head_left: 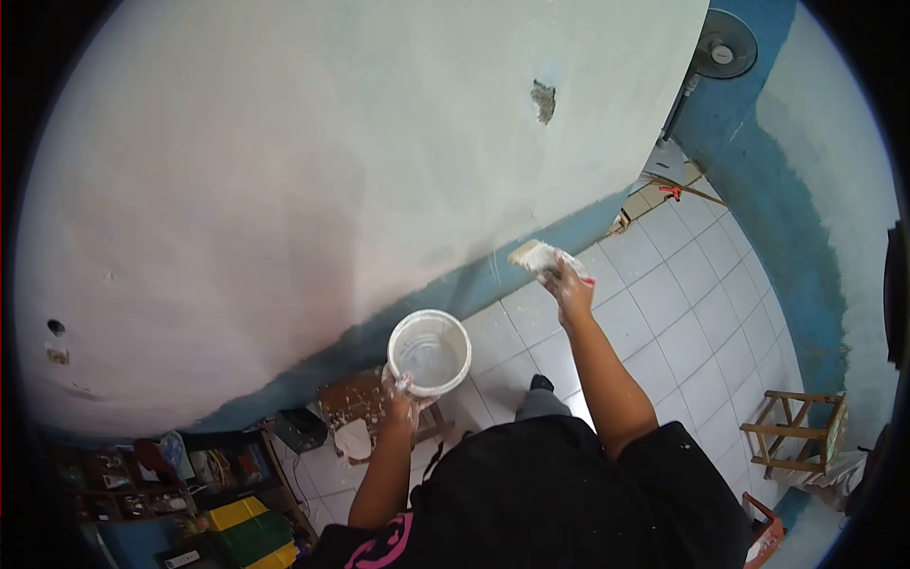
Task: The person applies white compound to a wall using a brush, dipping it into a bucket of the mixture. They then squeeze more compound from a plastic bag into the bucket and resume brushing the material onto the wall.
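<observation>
Your right hand point(569, 289) grips a paint-caked, bristled brush point(538, 256) beside the wall's blue band point(474, 277); left of it, your left hand point(408, 398) clasps a round white plastic bucket point(429, 353) holding thin whitish liquid.

White tub point(429, 326) in the left hand point(406, 396), pale grey inside. Brush point(538, 254) in the right hand point(569, 283): smeared white, cream-tipped, red near the fingers. Beyond both hands, an off-white wall point(379, 142) with a blue lower band point(464, 284). Below them, white floor tiles point(654, 284) in a dark-lined grid; black shirt point(559, 493), pink pattern.
</observation>
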{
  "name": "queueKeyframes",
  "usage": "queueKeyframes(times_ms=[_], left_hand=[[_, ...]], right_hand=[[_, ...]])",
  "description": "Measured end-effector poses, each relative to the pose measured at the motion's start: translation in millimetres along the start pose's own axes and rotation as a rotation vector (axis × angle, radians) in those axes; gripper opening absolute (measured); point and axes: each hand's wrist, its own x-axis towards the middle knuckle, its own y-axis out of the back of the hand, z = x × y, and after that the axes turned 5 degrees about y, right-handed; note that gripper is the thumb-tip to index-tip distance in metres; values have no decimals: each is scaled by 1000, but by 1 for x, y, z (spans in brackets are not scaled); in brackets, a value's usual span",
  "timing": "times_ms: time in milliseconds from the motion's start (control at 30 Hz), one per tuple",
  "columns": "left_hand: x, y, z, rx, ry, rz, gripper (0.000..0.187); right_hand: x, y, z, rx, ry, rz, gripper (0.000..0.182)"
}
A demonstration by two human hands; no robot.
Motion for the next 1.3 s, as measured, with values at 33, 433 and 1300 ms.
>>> queueKeyframes(times_ms=[33,433,1300], left_hand=[[3,-4,1,-7,-22,5,72],[-2,4,-20,-145,-100,110,75],[130,64,9,-81,27,-203,69]], right_hand=[[29,-15,3,-1,45,61,27],[67,-104,-35,180,457,-92,37],[66,-135,-39,267,441,53,24]])
